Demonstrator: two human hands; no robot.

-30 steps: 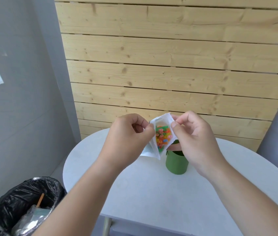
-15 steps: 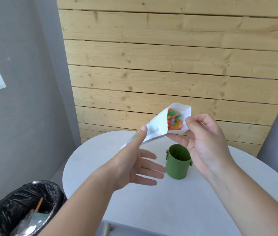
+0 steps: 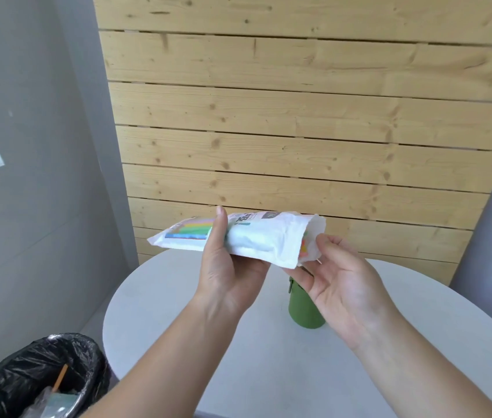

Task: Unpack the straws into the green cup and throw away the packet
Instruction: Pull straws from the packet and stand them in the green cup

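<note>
Two hands are meeting at the packet [image 3: 257, 239], which is lying nearly level in the air above the far part of the table [image 3: 269, 372], its long axis running left to right and its open mouth pointing right. The left hand [image 3: 226, 273] is gripping it around the middle, thumb pressed over the printed face and fingers curled beneath. The right hand [image 3: 344, 282] is waiting palm up just at the mouth, fingers loosely spread and holding nothing (whether its thumb is touching the paper lip is hard to judge). Only the ends of the coloured straws [image 3: 303, 247] are showing inside the mouth, lying just leftward of the right fingers, so that hand is the nearer one for drawing them out. The green cup [image 3: 302, 309] is standing on the table directly below that hand, its rim hidden by the palm. The bin [image 3: 27, 378] is sitting on the floor off the table's near-left edge, partly cut off.
</note>
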